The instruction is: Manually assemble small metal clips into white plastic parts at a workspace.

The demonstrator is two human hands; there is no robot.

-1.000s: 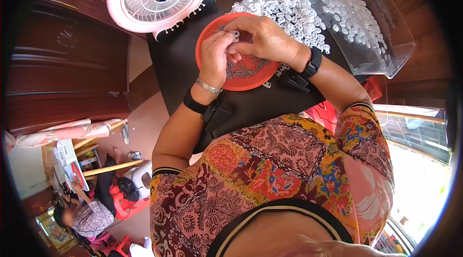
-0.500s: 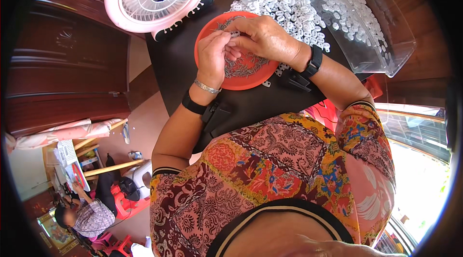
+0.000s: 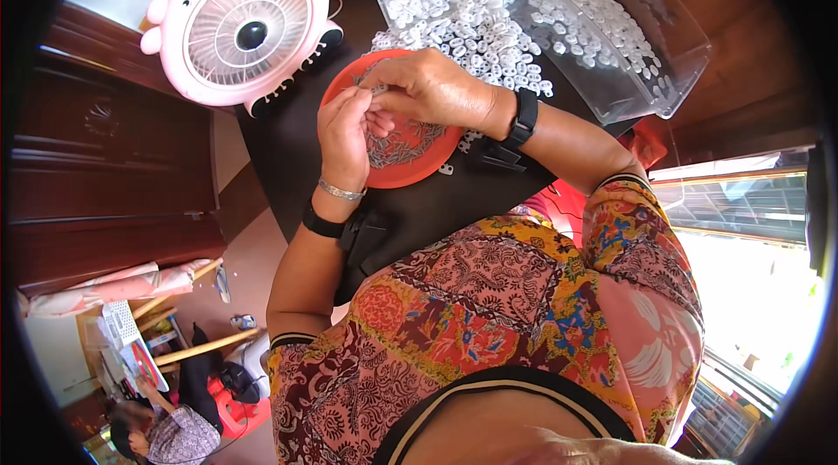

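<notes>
Both hands meet over the red dish [image 3: 419,170] on the dark table [image 3: 288,151]. Left hand [image 3: 345,129] and right hand [image 3: 432,88] are pinched fingertip to fingertip on something tiny at the dish's upper left rim; the piece itself is too small to make out, probably one of the small metal bits [image 3: 397,146] heaped in the dish, maybe joined with a white piece. Neither hand is slack: both are curled in a fine pinch, grasping that small part between them.

Step in hand, by the look of it: fitting or sorting small parts one at a time. The next move looks to need a steady pinch and a short reach, since the supply is close.

The metal bits lie right under the hands, just below the fingertips. White pieces [image 3: 489,50] are spilled just beyond the right hand, more in the clear bin [image 3: 663,72] behind. A pink fan [image 3: 244,24] stands near, left of the dish.
</notes>
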